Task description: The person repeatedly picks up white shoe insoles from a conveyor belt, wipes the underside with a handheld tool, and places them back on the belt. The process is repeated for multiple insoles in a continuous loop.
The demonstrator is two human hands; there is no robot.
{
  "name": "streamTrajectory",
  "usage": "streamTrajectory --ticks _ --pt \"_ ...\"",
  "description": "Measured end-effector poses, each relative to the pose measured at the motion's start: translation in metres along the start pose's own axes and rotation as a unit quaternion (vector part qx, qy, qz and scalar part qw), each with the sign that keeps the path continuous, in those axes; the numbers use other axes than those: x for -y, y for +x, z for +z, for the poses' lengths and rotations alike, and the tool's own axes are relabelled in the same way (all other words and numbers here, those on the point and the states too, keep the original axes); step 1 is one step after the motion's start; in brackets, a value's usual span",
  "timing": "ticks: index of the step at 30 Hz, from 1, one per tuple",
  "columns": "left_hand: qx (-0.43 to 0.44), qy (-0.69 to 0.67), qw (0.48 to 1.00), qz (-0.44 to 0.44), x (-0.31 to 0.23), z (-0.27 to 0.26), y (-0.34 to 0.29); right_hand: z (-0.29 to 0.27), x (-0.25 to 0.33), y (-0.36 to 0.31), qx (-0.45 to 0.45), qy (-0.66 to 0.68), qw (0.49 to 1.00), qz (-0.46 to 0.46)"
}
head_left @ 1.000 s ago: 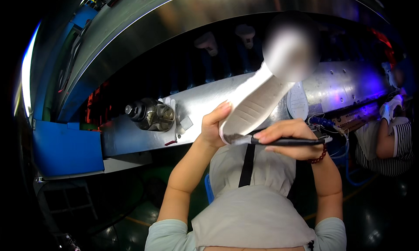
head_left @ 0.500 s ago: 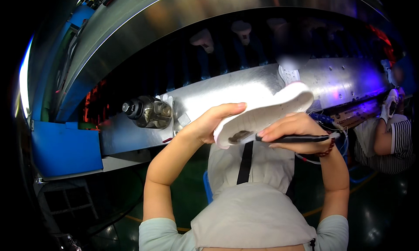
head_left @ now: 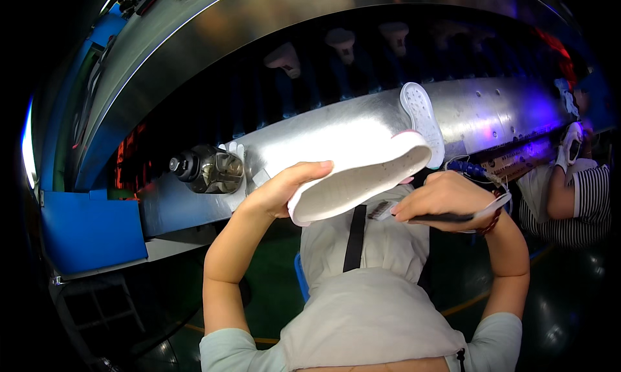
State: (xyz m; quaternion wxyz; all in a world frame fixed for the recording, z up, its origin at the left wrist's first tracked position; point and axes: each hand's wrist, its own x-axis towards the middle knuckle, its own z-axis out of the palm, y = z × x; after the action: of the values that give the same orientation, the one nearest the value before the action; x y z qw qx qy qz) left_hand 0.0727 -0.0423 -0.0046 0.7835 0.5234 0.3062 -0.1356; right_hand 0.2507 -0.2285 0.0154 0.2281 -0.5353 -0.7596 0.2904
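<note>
My left hand [head_left: 290, 188] grips the heel or toe end of a white shoe sole [head_left: 362, 190], thumb along its upper edge. The sole has a raised rim, and its hollow inner side faces me. To its right, my right hand [head_left: 443, 201] is closed around a black-handled brush [head_left: 380, 210]. The flat bristles point left, just below the sole's rim and apart from its inside. Behind the held sole, another white sole [head_left: 422, 116] with small holes lies on the metal bench.
A metal bench [head_left: 323, 123] runs across in front of me. On its left stands a dark transparent bottle [head_left: 217, 170] with a black cap. Pale shoe parts [head_left: 341, 45] sit in the dark machine behind. A co-worker in stripes [head_left: 592, 197] handles a white shoe at far right.
The brush has come out of the sole's inside and moved right and down with my right hand. The sole has shifted slightly left and down, and the other sole shows more fully.
</note>
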Motion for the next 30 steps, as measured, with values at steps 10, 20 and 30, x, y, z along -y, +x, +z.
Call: streamTrajectory --ticks 10,20,30 --pt "0.01 -0.07 0.996 0.059 0.014 -0.024 -0.001 0.017 -0.02 -0.018 -0.159 0.099 0.982 0.006" --pt "0.02 -0.078 0.989 0.123 0.018 -0.026 -0.006 0.011 -0.027 -0.02 -0.265 0.12 0.956 0.047" --pt "0.131 -0.338 0.928 0.088 0.039 -0.003 0.03 0.029 -0.011 0.003 -0.246 0.331 0.908 0.07"
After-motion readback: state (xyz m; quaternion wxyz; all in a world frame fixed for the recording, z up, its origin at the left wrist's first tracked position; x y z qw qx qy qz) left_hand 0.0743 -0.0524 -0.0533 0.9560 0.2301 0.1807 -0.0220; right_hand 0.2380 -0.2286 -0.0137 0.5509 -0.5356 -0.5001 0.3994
